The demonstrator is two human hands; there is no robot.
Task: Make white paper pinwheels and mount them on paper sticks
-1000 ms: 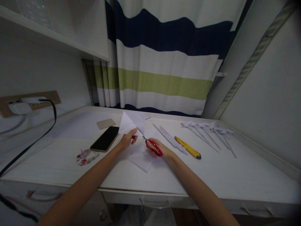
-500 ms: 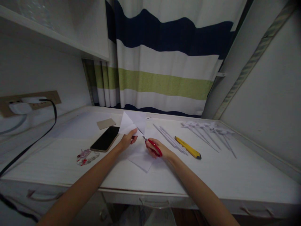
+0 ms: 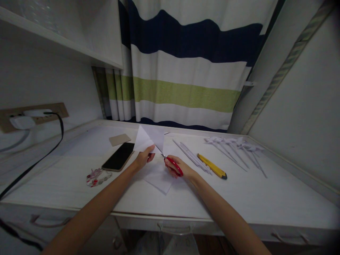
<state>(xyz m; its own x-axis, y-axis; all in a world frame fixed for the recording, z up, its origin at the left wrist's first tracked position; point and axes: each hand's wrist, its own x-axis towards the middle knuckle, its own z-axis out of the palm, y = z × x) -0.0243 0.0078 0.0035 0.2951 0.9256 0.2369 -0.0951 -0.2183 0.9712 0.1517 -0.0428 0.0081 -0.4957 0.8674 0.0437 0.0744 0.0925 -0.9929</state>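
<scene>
My left hand (image 3: 145, 157) pinches the lower edge of a white sheet of paper (image 3: 145, 139), held up above the desk. In my right hand (image 3: 177, 167) is a pair of scissors (image 3: 174, 165) with red handles, my fingers wrapped round the grips. The blades point up and left into the paper, along a slanting line across it, and partly disappear behind it. Below my hands another piece of white paper (image 3: 162, 182) lies on the desk, one corner toward me.
Left of my hands lie a black phone (image 3: 118, 157), a beige card (image 3: 119, 139) and a beaded bracelet (image 3: 97, 177). To the right are rolled paper sticks (image 3: 191, 156), a yellow utility knife (image 3: 211, 165) and several white paper pinwheels (image 3: 236, 145). A black cable (image 3: 45, 159) hangs at far left.
The scissor blades have closed a little further on the paper. Both hands stay in nearly the same place; the view has shifted very slightly.
</scene>
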